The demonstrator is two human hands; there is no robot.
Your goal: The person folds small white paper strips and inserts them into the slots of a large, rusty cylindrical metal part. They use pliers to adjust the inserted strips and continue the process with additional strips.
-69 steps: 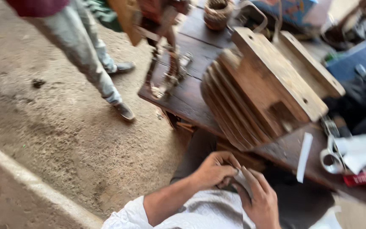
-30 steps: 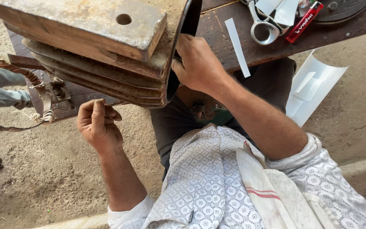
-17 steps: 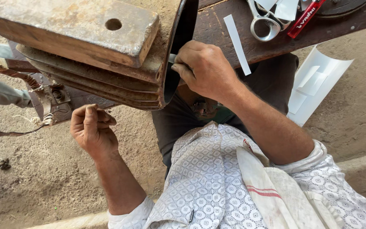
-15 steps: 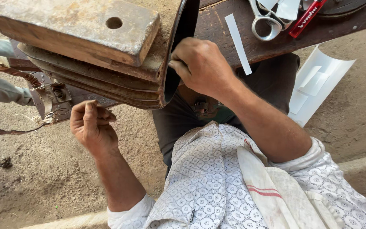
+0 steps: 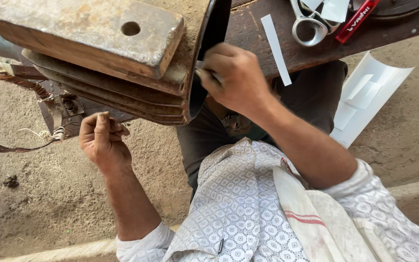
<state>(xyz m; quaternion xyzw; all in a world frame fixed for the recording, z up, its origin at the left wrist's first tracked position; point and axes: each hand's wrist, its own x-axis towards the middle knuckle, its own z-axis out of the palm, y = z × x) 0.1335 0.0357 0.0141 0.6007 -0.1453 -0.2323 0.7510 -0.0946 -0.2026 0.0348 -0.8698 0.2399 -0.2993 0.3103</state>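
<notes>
Two bare forearms at the bottom, coming out of rolled sleeves of a patterned white shirt (image 5: 241, 208), soft and creased; over the right shoulder a coarse off-white cloth (image 5: 316, 213) with thin red stripes. Left hand (image 5: 104, 140) loosely curled, fingers bent toward the palm, thumb laid over them; something small perhaps pinched inside, cannot tell. Not touching the metal, just below and beside a bundle of reddish wire and pale tape (image 5: 49, 111) with frayed ends. Right hand (image 5: 236, 80) closed, knuckles up, gripping a thin grey tool (image 5: 204, 72), only a short piece visible between the fingers, pressed against the dark curved rim of the heavy iron part (image 5: 122, 53). Iron part rusty and rough: a thick flat block with one round hole on top, under it several stacked curved plates with dusty edges; cut off at the top and left border. Behind the hand, dark trousers and a belt buckle, partly hidden by the arm. Farther, a dark worn wooden table (image 5: 248, 34) with a narrow white paper strip (image 5: 276, 48), shiny steel scissors (image 5: 309, 24) and a red flat object (image 5: 357, 19), both cut off by the upper edge. Beside the knee, white folded sheets (image 5: 369, 97) on the sandy, grainy floor.
</notes>
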